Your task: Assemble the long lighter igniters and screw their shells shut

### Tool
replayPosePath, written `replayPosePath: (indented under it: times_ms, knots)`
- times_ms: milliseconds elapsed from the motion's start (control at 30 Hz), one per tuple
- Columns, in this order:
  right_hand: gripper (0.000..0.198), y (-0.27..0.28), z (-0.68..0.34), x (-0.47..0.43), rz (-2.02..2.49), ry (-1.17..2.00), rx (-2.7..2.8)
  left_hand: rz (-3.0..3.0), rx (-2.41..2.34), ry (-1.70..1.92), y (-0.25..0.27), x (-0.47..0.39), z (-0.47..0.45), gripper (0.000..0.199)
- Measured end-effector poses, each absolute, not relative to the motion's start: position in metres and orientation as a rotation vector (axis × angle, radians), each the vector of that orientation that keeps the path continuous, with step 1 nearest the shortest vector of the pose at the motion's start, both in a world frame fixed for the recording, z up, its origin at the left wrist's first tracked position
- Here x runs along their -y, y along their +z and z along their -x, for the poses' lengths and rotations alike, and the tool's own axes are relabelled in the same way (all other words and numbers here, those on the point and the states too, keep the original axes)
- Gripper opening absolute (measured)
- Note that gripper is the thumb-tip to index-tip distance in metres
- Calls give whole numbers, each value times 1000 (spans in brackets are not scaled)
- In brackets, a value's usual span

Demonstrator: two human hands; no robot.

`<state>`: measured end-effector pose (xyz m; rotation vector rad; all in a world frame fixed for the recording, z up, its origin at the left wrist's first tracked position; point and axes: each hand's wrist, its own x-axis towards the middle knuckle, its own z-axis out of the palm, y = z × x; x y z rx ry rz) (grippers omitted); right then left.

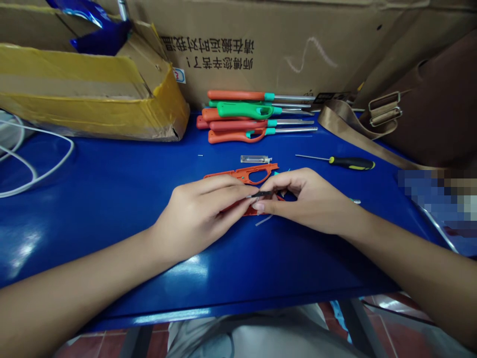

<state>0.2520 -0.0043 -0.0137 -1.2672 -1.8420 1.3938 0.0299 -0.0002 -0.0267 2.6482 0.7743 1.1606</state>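
Observation:
Both my hands meet over the blue table. My left hand is closed, its fingertips pinching one end of a small black part. My right hand pinches the other end between thumb and forefinger. Beneath my fingers lies an orange lighter shell half, mostly hidden, with a thin clear tube sticking out below. Just beyond my hands rests the other orange shell half, its inside showing. A clear fuel tank lies behind that.
Several assembled orange, red and green long-necked lighters are piled at the back. A black and yellow screwdriver lies to the right, near a brown strap. A taped cardboard box and white cable occupy the left. A tiny screw lies left of the tank.

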Motion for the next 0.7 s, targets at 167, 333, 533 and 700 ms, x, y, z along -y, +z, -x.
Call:
replayPosePath:
  times_ms: [167, 333, 533, 700]
  knots:
    - [17, -12, -250, 4, 1348, 1331, 1811, -2599, -812, 1089, -26, -3, -29, 13]
    - [11, -13, -249, 5, 1368, 1380, 1764, -2513, -821, 1035, -26, -4, -31, 12]
    - [8, -12, -246, 7, 1368, 1344, 1783, -2429, -860, 975, -27, -2, -33, 14]
    - [6, -10, -247, 8, 1377, 1419, 1794, -2416, -873, 1016, -27, 0, -33, 13]
